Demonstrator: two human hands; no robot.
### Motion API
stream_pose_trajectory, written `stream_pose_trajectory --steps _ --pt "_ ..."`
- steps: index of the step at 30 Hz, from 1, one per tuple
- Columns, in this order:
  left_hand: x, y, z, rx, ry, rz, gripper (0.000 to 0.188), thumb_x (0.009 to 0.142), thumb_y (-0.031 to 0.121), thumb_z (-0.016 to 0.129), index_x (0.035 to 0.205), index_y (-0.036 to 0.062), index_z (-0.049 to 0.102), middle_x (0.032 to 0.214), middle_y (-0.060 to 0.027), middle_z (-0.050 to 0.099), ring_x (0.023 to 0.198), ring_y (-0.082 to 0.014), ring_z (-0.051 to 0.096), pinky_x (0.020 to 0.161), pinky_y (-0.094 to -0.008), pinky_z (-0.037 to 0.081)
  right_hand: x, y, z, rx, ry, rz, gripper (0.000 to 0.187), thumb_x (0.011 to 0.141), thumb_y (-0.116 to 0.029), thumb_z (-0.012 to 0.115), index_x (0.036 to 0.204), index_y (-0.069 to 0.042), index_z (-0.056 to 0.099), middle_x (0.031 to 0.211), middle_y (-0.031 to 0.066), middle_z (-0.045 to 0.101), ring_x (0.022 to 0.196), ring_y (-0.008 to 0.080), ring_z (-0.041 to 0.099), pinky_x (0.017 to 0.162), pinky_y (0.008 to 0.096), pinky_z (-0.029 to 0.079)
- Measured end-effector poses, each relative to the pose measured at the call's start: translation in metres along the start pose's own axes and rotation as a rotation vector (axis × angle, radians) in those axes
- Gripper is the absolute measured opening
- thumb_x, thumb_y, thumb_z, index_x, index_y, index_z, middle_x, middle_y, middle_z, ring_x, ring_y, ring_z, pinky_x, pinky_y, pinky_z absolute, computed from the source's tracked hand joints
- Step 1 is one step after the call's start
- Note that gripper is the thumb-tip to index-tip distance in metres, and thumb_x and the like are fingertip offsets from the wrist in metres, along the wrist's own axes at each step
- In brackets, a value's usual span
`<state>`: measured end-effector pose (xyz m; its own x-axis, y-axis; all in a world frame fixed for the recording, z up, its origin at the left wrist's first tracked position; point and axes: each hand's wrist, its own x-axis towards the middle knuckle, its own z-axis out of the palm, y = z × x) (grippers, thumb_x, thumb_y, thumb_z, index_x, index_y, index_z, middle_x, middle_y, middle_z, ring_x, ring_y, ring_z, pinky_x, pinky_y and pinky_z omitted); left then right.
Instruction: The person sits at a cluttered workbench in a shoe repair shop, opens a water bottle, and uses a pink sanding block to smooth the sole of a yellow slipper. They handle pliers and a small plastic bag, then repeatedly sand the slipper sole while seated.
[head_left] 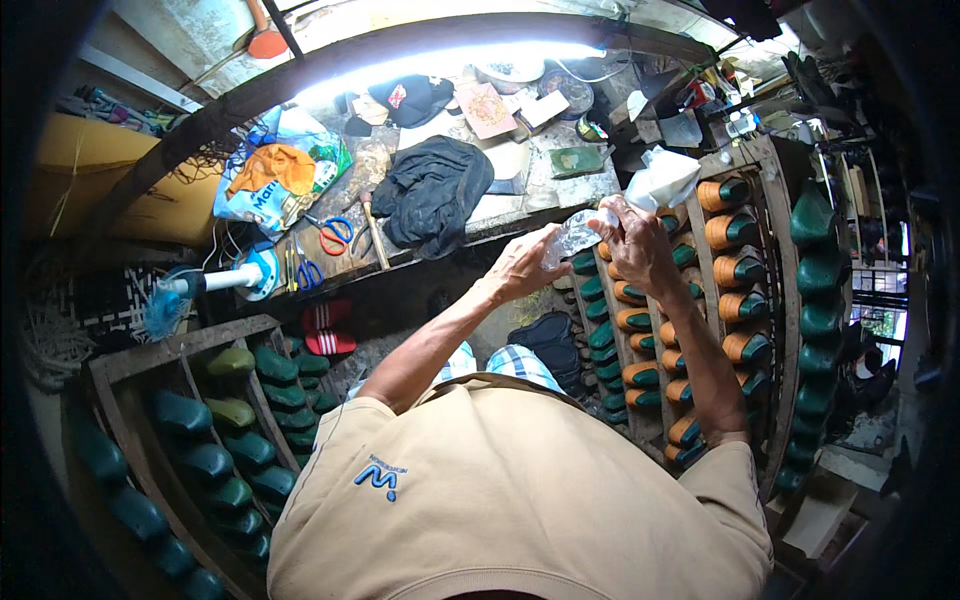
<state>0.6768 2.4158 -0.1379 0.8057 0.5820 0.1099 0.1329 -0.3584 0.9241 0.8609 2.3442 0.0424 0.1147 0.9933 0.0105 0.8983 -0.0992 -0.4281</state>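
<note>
Ahead of my chest, both arms reach out over the gap between the workbench and the right-hand rack. A piece of crumpled clear plastic (574,236) stretches between my two hands. My left hand (524,264) pinches its lower left end. The fingers of my right hand (638,244) are bent around its upper right end. Just beyond that hand is a white plastic bag (664,178), apparently resting on the rack's far end; whether it joins the clear plastic I cannot tell.
A cluttered workbench (590,190) bears a dark cloth (436,196), red-handled scissors (336,236), blue-handled scissors (308,274) and a hammer (374,230). The right wooden rack (778,190) holds green shoe lasts, several with orange uppers. Another rack (180,350) of lasts stands left. A lit tube (460,56) hangs above.
</note>
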Motion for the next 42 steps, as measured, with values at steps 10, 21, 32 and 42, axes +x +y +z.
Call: stream_pose_trajectory --steps 10,21,32,42 --pt "0.026 -0.134 -0.025 0.005 0.243 -0.164 0.116 0.08 0.036 0.099 0.17 0.0048 0.032 0.155 -0.0274 0.055 0.142 -0.0477 0.056 0.119 -0.0522 0.047 0.122 0.079 0.119 -0.137 0.159 -0.094 0.022 0.105 -0.019 0.072 0.113 0.0 0.069 0.104 0.0244 0.073 0.092 0.0479 0.073 0.077 0.053 0.058" --pt "-0.396 -0.248 -0.032 0.209 0.274 -1.303 0.074 0.09 0.03 0.087 0.151 -0.0025 0.061 0.15 -0.0281 0.063 0.146 -0.0446 0.055 0.124 -0.0504 0.044 0.245 0.225 0.281 -0.194 0.089 0.043 0.032 0.104 -0.025 0.065 0.128 -0.006 0.055 0.11 0.0288 0.067 0.095 0.0505 0.074 0.079 0.0607 0.06" --pt "-0.513 -0.212 0.043 -0.057 0.516 -1.722 0.066 0.088 0.029 0.091 0.143 0.0024 0.068 0.133 -0.0225 0.076 0.122 -0.0372 0.073 0.109 -0.0462 0.057 0.248 0.247 0.298 -0.197 -0.078 0.183 0.056 0.102 -0.031 0.073 0.152 -0.013 0.054 0.131 0.032 0.066 0.111 0.0539 0.072 0.091 0.0626 0.059" --pt "-0.458 -0.231 0.063 -0.042 0.521 -1.569 0.061 0.092 0.03 0.088 0.142 0.001 0.069 0.131 -0.0211 0.076 0.122 -0.0376 0.073 0.108 -0.0457 0.055 0.245 0.267 0.304 0.002 0.053 0.147 0.044 0.095 -0.015 0.079 0.135 -0.006 0.063 0.119 0.0312 0.063 0.111 0.051 0.069 0.091 0.0588 0.057"
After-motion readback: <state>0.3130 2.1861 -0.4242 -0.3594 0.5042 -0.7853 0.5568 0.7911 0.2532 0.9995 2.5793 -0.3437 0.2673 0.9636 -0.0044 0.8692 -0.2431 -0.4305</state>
